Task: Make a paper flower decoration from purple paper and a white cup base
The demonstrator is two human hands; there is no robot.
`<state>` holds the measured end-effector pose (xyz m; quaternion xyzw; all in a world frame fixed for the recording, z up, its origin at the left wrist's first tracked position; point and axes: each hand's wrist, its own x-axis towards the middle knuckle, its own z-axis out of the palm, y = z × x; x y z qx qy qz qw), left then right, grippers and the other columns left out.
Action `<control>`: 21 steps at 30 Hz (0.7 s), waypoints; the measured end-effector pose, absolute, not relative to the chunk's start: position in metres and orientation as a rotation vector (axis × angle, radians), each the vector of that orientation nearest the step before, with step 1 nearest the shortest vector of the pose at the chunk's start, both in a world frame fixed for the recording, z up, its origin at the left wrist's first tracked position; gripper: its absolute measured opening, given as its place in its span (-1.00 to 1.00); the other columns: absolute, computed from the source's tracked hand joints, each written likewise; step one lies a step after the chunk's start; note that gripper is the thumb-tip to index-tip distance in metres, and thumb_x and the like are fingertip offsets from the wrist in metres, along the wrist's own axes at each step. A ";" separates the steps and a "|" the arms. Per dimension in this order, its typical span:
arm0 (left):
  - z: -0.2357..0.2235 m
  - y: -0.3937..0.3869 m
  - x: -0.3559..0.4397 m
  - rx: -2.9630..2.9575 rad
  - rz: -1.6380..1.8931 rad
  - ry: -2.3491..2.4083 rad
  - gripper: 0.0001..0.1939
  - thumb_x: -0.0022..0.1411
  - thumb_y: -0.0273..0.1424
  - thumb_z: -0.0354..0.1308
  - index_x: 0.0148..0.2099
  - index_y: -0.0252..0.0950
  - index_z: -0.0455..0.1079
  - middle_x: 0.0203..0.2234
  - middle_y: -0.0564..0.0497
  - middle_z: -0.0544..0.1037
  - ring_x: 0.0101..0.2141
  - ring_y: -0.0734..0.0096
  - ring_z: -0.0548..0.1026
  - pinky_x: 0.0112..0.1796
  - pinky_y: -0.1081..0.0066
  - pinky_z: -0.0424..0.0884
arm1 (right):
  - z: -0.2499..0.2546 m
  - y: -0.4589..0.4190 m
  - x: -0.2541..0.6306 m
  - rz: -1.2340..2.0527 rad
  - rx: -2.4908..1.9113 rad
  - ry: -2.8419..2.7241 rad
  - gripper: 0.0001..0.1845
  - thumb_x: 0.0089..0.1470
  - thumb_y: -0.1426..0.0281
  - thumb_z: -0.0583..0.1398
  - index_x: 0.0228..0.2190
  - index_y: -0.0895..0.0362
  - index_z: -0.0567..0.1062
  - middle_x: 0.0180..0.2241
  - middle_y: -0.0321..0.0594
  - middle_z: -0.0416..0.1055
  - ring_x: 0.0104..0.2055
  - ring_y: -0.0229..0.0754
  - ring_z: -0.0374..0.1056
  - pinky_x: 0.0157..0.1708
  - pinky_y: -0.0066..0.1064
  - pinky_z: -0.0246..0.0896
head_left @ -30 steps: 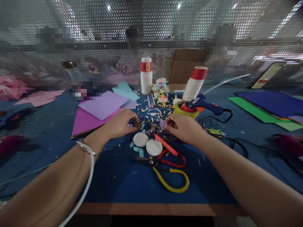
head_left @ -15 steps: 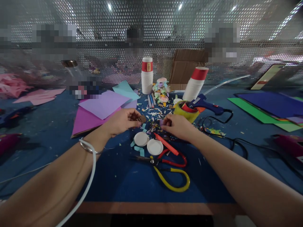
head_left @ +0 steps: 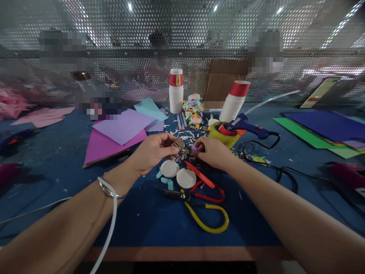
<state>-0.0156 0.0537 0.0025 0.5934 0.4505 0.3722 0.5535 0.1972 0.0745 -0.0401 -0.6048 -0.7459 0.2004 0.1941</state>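
My left hand pinches a small brown cardboard piece between thumb and fingers, lifted a little above the blue table. My right hand holds a small purple paper scrap close to it, the two hands almost meeting. Just below the hands lie two white round lids side by side. A red craft knife and scissors with red and yellow handles lie in front of my right wrist.
Purple and pink paper sheets lie at the left. Two stacks of paper cups stand at the back, with a yellow tape roll and a blue glue gun whose black cord trails right. Paper scraps litter the middle.
My left hand has lifted the brown piece off the table and carried it right. My right hand has shifted slightly left and up with the purple scrap, closing the gap.
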 end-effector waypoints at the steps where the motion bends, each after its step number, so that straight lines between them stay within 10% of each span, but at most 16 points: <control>1: 0.002 0.054 -0.015 1.412 0.895 1.067 -0.83 0.02 -0.46 0.34 -0.28 -0.34 0.48 -0.42 0.06 0.50 -0.43 0.47 0.48 -0.38 0.41 0.39 | -0.041 0.075 0.196 0.577 -1.695 -2.084 -0.89 0.06 0.34 0.26 -0.35 0.09 0.45 -0.34 -0.19 0.53 -0.36 -0.17 0.37 -0.38 -0.35 0.15; 21: -0.002 0.041 -0.005 1.154 0.881 0.965 -0.78 0.03 -0.50 0.36 -0.24 -0.33 0.45 -0.43 0.09 0.54 -0.44 0.49 0.55 -0.42 0.49 0.40 | -0.011 0.054 0.207 1.240 -1.165 -1.512 -0.65 -0.07 0.17 0.38 -0.35 0.12 0.44 -0.45 -0.33 0.42 -0.46 -0.30 0.34 -0.48 -0.42 0.19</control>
